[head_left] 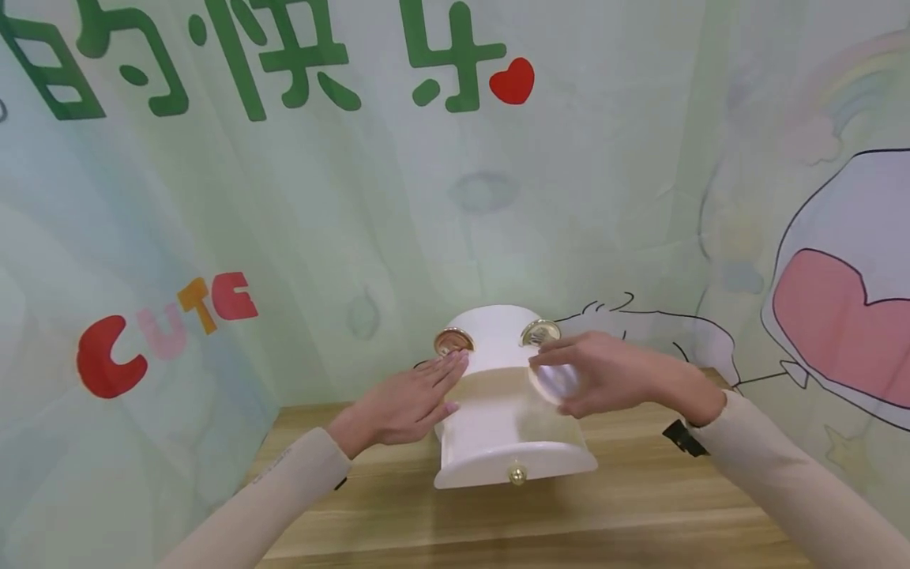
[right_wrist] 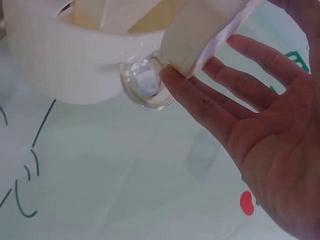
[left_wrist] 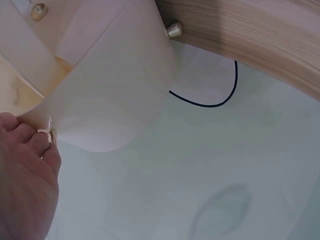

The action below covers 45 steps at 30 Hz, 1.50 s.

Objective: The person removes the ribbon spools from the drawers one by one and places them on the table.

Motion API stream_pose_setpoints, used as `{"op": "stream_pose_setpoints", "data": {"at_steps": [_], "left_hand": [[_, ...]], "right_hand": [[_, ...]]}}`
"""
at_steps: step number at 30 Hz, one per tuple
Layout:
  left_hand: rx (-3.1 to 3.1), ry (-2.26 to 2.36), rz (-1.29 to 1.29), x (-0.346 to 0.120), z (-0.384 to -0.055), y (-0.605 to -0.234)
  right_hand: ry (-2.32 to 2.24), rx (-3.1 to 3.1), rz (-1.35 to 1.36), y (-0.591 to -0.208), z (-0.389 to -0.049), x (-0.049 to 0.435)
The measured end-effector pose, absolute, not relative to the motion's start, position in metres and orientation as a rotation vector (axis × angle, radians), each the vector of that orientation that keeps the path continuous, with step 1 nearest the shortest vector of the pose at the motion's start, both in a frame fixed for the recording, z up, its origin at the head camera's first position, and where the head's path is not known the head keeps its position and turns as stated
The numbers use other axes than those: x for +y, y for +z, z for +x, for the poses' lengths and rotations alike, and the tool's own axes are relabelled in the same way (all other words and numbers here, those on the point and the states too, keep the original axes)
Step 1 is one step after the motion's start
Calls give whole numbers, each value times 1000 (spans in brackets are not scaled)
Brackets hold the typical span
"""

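Indoors, a wooden table (head_left: 384, 518) bears a white box (head_left: 495, 348), low centre of the frame. Before us, the left hand (head_left: 407, 405), fingers straight and together, touches its left edge; the right hand (head_left: 607, 371) pinches a curved white panel (right_wrist: 200, 40) at its right. Should that pinch slip, the panel could drop; an uneven pull could tip the box.

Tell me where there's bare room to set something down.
The wooden table is bare in front of the gold knob, and between the white box and right sleeve. Crowded: the box's sides, by left hand and right hand.
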<state>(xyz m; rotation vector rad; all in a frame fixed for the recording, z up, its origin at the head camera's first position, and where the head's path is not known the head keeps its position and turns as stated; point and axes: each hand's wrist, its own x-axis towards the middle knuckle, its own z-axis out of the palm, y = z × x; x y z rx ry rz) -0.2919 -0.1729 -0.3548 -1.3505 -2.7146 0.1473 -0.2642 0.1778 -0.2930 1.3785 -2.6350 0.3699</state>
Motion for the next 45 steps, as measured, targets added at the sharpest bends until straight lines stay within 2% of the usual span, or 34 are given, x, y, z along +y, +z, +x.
{"op": "stream_pose_setpoints", "data": {"at_steps": [21, 45], "left_hand": [[-2713, 157, -1336, -174, -294, -356], [-2705, 150, -1329, -173, -292, -357]], "right_hand": [[516, -2690, 1052, -332, -275, 238], [526, -2869, 838, -423, -326, 256]]}}
